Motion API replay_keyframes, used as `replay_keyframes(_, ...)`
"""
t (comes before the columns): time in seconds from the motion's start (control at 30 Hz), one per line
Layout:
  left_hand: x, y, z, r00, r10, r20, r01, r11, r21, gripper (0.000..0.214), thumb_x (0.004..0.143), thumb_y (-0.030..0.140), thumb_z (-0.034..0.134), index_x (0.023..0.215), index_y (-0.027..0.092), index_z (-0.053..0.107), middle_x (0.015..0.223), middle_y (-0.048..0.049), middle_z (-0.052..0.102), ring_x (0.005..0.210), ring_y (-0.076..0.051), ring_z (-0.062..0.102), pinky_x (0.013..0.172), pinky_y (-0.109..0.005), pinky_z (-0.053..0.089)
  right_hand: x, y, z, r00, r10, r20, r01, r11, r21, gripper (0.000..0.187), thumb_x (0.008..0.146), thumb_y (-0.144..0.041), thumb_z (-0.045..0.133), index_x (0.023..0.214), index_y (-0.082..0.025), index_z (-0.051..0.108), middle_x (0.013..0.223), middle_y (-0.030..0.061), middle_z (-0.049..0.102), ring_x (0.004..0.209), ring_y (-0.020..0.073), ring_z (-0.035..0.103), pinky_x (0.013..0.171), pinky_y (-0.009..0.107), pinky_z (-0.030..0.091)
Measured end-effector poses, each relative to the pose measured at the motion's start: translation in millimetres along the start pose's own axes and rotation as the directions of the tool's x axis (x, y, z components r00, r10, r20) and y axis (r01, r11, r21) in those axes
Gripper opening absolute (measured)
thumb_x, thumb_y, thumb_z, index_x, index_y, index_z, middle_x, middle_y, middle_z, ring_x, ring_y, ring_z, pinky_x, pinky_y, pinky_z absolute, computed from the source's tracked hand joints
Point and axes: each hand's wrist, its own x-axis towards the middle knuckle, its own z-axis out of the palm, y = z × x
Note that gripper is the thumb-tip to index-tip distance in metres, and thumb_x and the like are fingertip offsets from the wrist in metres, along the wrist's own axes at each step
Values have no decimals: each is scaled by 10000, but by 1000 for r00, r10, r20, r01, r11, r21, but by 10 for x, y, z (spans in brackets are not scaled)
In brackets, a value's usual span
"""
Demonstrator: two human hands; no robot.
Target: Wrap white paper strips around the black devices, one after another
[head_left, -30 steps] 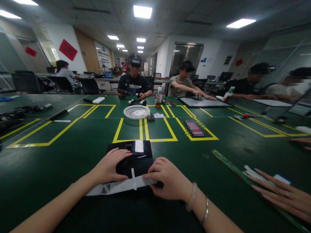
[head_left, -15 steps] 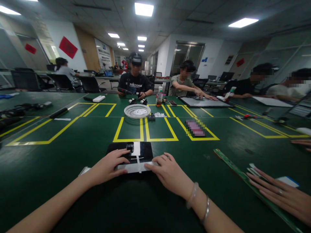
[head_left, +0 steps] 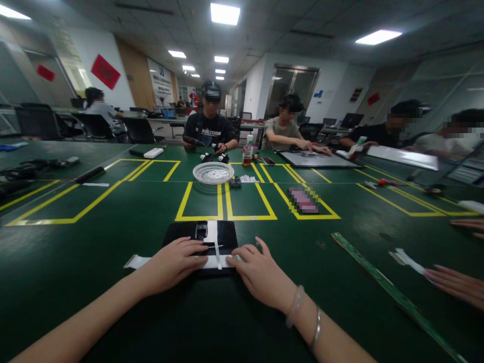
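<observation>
A white flat ribbon cable (head_left: 212, 261) lies crosswise over a black panel (head_left: 227, 232) in front of me. Its left end, with a connector (head_left: 130, 261), sticks out past my left forearm. My left hand (head_left: 176, 262) has its thumb and fingers closed on the cable left of centre. Near the cable's right end, my right hand (head_left: 260, 269) grips it with thumb and bent fingers, which hide that end. Between the hands a narrow white strip (head_left: 218, 256) crosses the cable, hanging from a wider white strip (head_left: 212, 231) on the panel.
To the right lies a long green circuit board (head_left: 389, 287). Beyond it another person's hand (head_left: 459, 285) touches a similar ribbon cable (head_left: 411, 260). Ahead are a white basket (head_left: 214, 173), a bottle (head_left: 247, 152) and a blurred pink item (head_left: 303, 200). Several people sit around the table.
My left hand has slid right along the cable, uncovering more of its left end. At right, the other person's hand has drawn back from the circuit board, exposing their cable.
</observation>
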Motion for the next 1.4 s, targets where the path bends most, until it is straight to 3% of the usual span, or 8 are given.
replay_keyframes(0.13,19,79,-18,998,51,-24,-49,997,63,336,963,121,544,1268,233,628,1219,-80,632,1047,-237,620,931,-378,503,7,-52,15,1000,-17,12,17,1000,10,368,960,-155,433,1294,-279,525,1238,50,599,1150,227,518,1124,600,180)
replay_keyframes(0.4,32,142,-41,998,58,22,-61,988,139,301,936,112,571,1213,199,652,1214,-77,640,1020,-238,629,860,-357,519,-3,-117,54,1000,10,-5,-10,1000,-28,395,963,-250,490,1350,-332,484,1236,48,586,1165,253,506,1116,655,132)
replay_keyframes(0.57,34,141,-45,999,25,20,-27,992,120,299,924,190,622,1219,231,648,1222,-71,629,1064,-248,606,919,-380,496,-14,-135,85,1000,27,-7,-27,999,-29,386,960,-295,512,1344,-323,491,1289,64,562,1243,269,458,1126,648,122)
replay_keyframes(0.7,-14,35,6,992,-127,-10,128,985,115,706,811,513,747,1415,245,499,1448,-109,448,1286,-342,448,1074,-492,382,-15,-114,89,1000,22,6,-22,1000,-18,404,969,-317,496,1371,-338,465,1333,63,539,1306,279,407,1126,647,122)
replay_keyframes(0.83,-67,-97,56,979,-204,23,202,977,70,926,791,677,677,1515,205,345,1524,-131,325,1371,-348,349,1144,-532,277,1,-85,59,1000,4,9,-4,1000,-2,384,967,-317,504,1350,-342,486,1285,49,575,1293,266,428,1133,639,99)
replay_keyframes(1.0,-52,-112,39,978,-205,36,204,978,40,927,798,637,692,1518,183,325,1508,-118,361,1384,-318,338,1178,-527,225,11,-25,-16,999,30,-43,-29,999,35,497,969,-328,506,1448,-334,375,1338,42,564,1292,251,439,1137,637,85)
replay_keyframes(1.23,-40,-100,-33,984,-178,-10,178,984,-14,765,786,572,721,1427,234,475,1441,-91,457,1326,-317,416,1182,-537,212,10,71,-64,995,72,-75,-69,996,51,510,968,-315,507,1457,-315,365,1355,58,559,1287,252,449,1135,641,102)
replay_keyframes(1.4,-141,-297,-205,956,-284,-79,287,957,34,693,785,560,708,1356,209,534,1373,-101,524,1279,-316,460,1176,-567,182,11,79,-66,994,63,-85,-60,998,36,540,955,-297,525,1466,-320,351,1398,64,519,1303,249,438,1140,620,142)
